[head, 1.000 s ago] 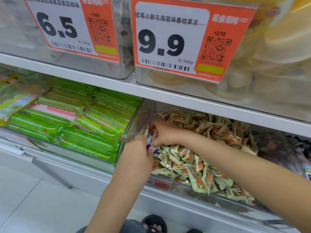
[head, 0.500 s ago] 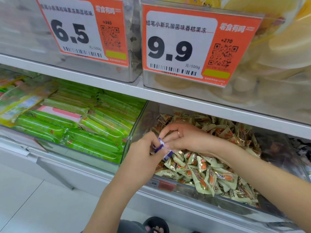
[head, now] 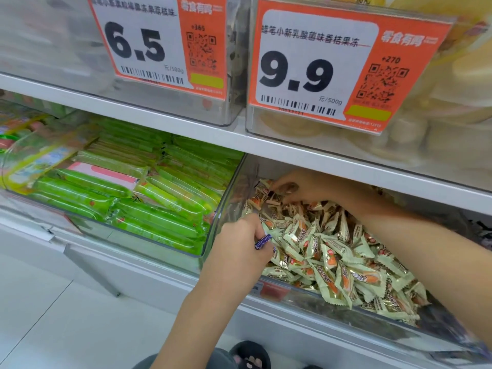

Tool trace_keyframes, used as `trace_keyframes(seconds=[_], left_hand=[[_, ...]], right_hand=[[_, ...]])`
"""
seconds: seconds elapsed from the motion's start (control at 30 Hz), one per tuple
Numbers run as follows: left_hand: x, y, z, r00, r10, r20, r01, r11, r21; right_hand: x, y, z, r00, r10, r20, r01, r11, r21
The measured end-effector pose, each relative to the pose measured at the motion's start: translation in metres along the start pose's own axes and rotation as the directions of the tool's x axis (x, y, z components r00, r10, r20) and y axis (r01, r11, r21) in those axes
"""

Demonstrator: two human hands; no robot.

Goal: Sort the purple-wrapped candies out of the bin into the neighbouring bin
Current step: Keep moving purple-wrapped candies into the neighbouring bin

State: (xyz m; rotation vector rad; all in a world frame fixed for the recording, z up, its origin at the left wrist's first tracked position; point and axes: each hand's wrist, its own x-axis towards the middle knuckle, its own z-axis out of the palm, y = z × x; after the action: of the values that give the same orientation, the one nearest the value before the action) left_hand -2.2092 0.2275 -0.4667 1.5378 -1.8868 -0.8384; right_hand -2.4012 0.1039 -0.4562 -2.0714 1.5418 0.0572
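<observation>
Over a clear bin [head: 213, 235] of pale-wrapped candies [head: 332, 251], the left hand [head: 239, 251] pinched a purple-wrapped candy [head: 263, 241] between curled fingers near the bin's front-left corner. The right hand [head: 300, 186] reached to the back, fingertips bent down onto the pile.

Clear, glossy plastic bin [head: 226, 209] walls flank the left hand [head: 239, 251], which pinches a shiny purple foil-like candy [head: 263, 241]; beside the grip lie pale crinkled glossy candy wrappers [head: 332, 251], and above it hang smooth matt paper price cards [head: 314, 65].
</observation>
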Motion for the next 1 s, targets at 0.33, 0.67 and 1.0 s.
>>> trace_keyframes(seconds=[0.33, 0.67, 1.0], left_hand=[[0.001, -0.001, -0.001, 0.999, -0.001, 0.033, 0.001, 1.0, 0.002], [0.003, -0.003, 0.001, 0.999, 0.016, 0.036, -0.015, 1.0, -0.022], [0.006, -0.003, 0.002, 0.999, 0.001, -0.041, -0.006, 0.995, -0.103]], right_hand=[[0.038, 0.002, 0.005, 0.991, 0.048, 0.129, -0.014, 0.969, -0.248], [0.033, 0.004, 0.013, 0.995, -0.07, 0.066, 0.071, 0.997, -0.014], [-0.013, 0.001, 0.014, 0.975, -0.192, -0.115, 0.215, 0.944, 0.249]])
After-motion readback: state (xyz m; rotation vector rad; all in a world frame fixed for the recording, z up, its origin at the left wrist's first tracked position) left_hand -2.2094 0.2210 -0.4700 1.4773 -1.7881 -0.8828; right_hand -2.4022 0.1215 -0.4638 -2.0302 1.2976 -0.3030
